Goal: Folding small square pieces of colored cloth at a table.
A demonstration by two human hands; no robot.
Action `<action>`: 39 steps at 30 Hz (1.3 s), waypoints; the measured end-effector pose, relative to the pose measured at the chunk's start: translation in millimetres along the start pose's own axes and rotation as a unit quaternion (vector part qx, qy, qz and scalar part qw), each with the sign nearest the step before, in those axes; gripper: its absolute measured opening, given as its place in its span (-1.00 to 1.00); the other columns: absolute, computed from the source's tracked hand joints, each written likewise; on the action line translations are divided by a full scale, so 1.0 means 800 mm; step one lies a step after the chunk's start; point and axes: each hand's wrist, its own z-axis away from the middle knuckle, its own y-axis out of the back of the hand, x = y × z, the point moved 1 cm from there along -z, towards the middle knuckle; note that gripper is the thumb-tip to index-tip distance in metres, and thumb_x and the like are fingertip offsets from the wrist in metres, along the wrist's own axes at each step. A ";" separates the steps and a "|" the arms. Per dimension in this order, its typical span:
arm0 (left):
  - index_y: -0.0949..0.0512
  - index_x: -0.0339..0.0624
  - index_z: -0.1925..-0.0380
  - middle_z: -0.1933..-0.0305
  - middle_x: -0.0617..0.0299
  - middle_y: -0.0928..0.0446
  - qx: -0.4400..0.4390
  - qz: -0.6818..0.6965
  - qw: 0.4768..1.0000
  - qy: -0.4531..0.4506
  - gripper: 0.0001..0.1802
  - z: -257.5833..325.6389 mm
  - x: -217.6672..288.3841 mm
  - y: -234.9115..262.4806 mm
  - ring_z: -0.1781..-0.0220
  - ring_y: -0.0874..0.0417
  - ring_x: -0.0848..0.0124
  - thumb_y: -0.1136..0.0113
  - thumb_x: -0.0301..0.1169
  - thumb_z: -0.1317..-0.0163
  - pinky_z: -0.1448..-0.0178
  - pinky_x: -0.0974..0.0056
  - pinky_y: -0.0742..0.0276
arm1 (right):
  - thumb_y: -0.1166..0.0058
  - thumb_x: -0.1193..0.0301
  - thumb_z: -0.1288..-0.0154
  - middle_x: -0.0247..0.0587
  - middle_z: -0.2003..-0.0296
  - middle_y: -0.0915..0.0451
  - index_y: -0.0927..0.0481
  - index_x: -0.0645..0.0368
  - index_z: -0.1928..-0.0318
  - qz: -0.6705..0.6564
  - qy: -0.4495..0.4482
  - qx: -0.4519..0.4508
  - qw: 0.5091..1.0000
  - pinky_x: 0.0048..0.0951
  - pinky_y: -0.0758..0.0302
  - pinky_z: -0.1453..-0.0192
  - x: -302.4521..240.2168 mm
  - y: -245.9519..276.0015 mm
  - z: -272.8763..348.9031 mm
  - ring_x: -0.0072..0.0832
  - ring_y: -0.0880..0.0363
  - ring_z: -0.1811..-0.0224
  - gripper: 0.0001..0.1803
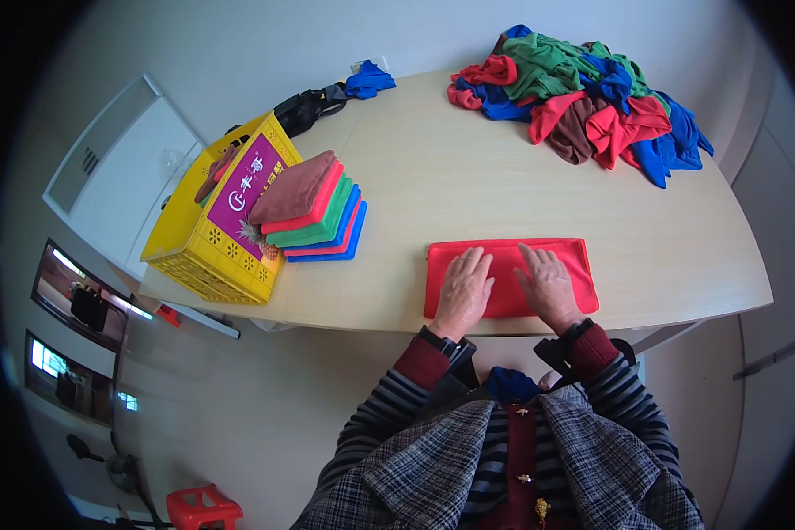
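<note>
A red cloth lies folded into a flat rectangle near the table's front edge. My left hand rests on its left part, palm down, with the fingers stretched out. On its right part my right hand lies the same way, fingers extended and slightly apart. Neither hand grips the cloth; both press flat on it. To the left stands a neat stack of folded cloths in brown, red, green and blue, beside the yellow crate.
A yellow plastic crate with some cloth inside stands at the table's left. A loose heap of coloured cloths covers the back right. A black bag and a blue cloth lie at the back left. A red stool stands on the floor.
</note>
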 end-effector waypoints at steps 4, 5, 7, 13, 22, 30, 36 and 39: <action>-0.39 -0.13 -0.39 -0.47 -0.04 -0.33 -0.052 -0.039 0.997 -0.050 -0.40 -0.003 -0.001 -0.031 -0.53 -0.28 0.01 -0.16 -0.15 -0.41 -0.56 -0.13 -0.14 | -0.02 0.11 -0.48 -0.01 -0.39 -0.42 -0.40 0.21 -0.39 0.019 0.035 0.030 0.999 0.01 -0.21 -0.53 0.012 -0.055 -0.002 -0.03 -0.26 -0.50 -0.38; -0.38 -0.13 -0.40 -0.52 -0.03 -0.28 -0.073 -0.049 0.996 -0.033 -0.38 0.002 -0.002 -0.033 -0.57 -0.21 0.01 -0.12 -0.10 -0.43 -0.58 -0.17 -0.08 | -0.02 0.11 -0.48 -0.01 -0.39 -0.42 -0.40 0.21 -0.39 0.019 0.031 0.028 0.999 0.01 -0.21 -0.53 0.019 -0.059 0.000 -0.03 -0.26 -0.50 -0.38; -0.36 -0.12 -0.42 -0.56 -0.03 -0.23 -0.098 -0.056 0.993 -0.016 -0.35 0.007 -0.008 -0.039 -0.61 -0.15 0.01 -0.09 -0.04 -0.45 -0.60 -0.22 -0.01 | 0.04 0.03 -0.50 -0.03 -0.45 -0.33 -0.36 0.18 -0.43 0.069 0.011 0.021 0.997 0.07 -0.09 -0.58 0.040 -0.064 0.006 -0.03 -0.16 -0.56 -0.33; -0.30 -0.08 -0.48 -0.60 -0.01 -0.16 -0.099 -0.090 0.991 0.025 -0.25 0.012 -0.030 -0.020 -0.64 -0.09 -0.01 0.01 0.13 -0.46 -0.62 -0.26 0.10 | 0.10 -0.05 -0.51 -0.04 -0.52 -0.24 -0.29 0.14 -0.49 0.114 -0.048 -0.011 0.992 0.04 0.03 -0.64 0.067 -0.040 0.013 -0.03 -0.06 -0.61 -0.27; -0.24 -0.06 -0.52 -0.63 -0.03 -0.09 -0.105 -0.090 0.985 0.098 -0.21 0.012 -0.046 -0.007 -0.66 -0.03 -0.02 0.04 0.17 -0.46 -0.62 -0.24 0.08 | 0.12 -0.06 -0.53 -0.05 -0.53 -0.22 -0.29 0.15 -0.49 0.112 -0.084 -0.003 0.990 0.04 -0.01 -0.61 0.091 -0.020 0.018 -0.03 -0.03 -0.61 -0.27; -0.24 -0.05 -0.52 -0.65 -0.02 -0.06 -0.110 -0.102 0.983 0.105 -0.21 0.020 -0.042 -0.007 -0.67 0.01 0.00 0.06 0.18 -0.46 -0.62 -0.24 0.07 | 0.09 -0.07 -0.50 -0.04 -0.51 -0.25 -0.33 0.16 -0.47 0.109 -0.076 0.014 0.991 0.05 -0.05 -0.59 0.093 -0.021 0.025 -0.04 -0.04 -0.61 -0.26; -0.24 -0.05 -0.52 -0.65 0.00 -0.05 -0.119 -0.083 0.983 0.108 -0.22 0.007 -0.028 -0.012 -0.69 0.04 0.04 0.06 0.16 -0.46 -0.63 -0.22 0.09 | 0.08 -0.06 -0.51 -0.06 -0.53 -0.22 -0.30 0.15 -0.49 0.114 -0.102 0.008 0.988 0.04 -0.03 -0.60 0.105 -0.005 0.033 -0.06 -0.01 -0.62 -0.26; -0.22 -0.06 -0.52 -0.65 0.03 -0.07 -0.145 -0.099 0.978 0.114 -0.24 -0.001 -0.018 -0.015 -0.70 0.06 0.07 0.04 0.11 -0.46 -0.65 -0.14 0.10 | 0.09 -0.06 -0.50 -0.06 -0.53 -0.22 -0.30 0.13 -0.49 0.116 -0.103 0.016 0.988 0.03 -0.03 -0.61 0.104 -0.006 0.035 -0.08 -0.02 -0.63 -0.27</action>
